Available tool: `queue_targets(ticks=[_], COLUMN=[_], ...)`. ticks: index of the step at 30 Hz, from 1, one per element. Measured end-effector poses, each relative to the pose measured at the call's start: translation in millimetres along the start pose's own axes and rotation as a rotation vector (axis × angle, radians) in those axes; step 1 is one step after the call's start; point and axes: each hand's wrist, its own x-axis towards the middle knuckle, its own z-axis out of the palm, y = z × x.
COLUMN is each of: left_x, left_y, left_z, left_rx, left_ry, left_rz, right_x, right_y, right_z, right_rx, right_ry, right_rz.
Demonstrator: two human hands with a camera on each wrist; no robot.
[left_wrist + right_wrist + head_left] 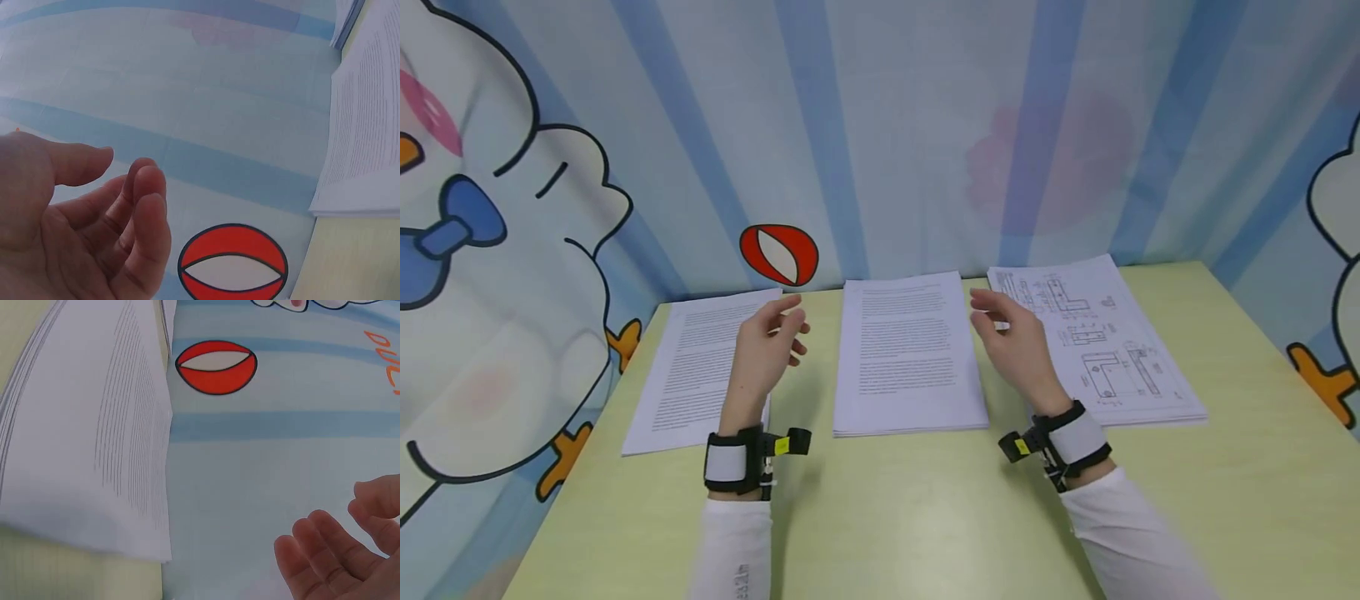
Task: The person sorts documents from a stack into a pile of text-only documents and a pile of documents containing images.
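Note:
Three stacks of printed paper lie side by side on the table. My left hand point(765, 346) hovers over the right part of the left stack point(696, 367), its fingers loosely bent around nothing. Between the two hands is the middle stack point(906, 354), covered in lines of text. My right hand point(1017, 342) hangs in the air by the left edge of the right stack point(1108, 333), whose top sheet carries technical drawings. In the left wrist view, the thumb and fingers point(150, 231) are apart with bare palm between; the right wrist view shows similarly relaxed fingers point(322, 550).
The pale yellow-green table point(910, 517) meets a blue striped curtain point(917, 142) along its back edge. Cartoon figures and a red and white ball point(779, 255) are printed on that cloth. Each wrist wears a strapped camera band point(733, 462).

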Motion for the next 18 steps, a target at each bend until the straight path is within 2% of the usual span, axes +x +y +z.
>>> queue_targets(ticks=[1,2,3,5,7,10,14,18], left_x=[1.9,0.4,3.6,10.2,18.4,26.6,29.5,25.5], left_y=[-9.5,-11.1,-24.8,-56.3,-95.2,-139.9,-167.2,-178.3], left_z=[-5.0,-10.0,-14.7,-26.6,-40.3,-64.0,-94.7,-123.5], left_rx=[0.003,0.03,0.051,0.134,0.212,0.366,0.54,0.676], left_ry=[0.009,0.016,0.025,0.051,0.086,0.15,0.205,0.206], left_rz=[0.012,-0.007,-0.005,0.003,0.034,0.051,0.061,0.033], right_x=[0.6,0.8,1.0,0.8,0.3,0.9,3.1,5.2], right_y=[-3.8,-7.1,-10.0,-16.5,-21.8,-28.5,-35.1,-41.8], right_z=[5.7,11.5,17.5,31.3,44.7,64.3,88.6,113.1], right_rx=[0.013,0.034,0.056,0.1,0.14,0.178,0.236,0.292], right_ry=[-0.012,-0.026,-0.04,-0.071,-0.1,-0.132,-0.147,-0.182], right_rz=[-0.006,-0.004,-0.005,0.012,0.031,0.054,0.092,0.146])
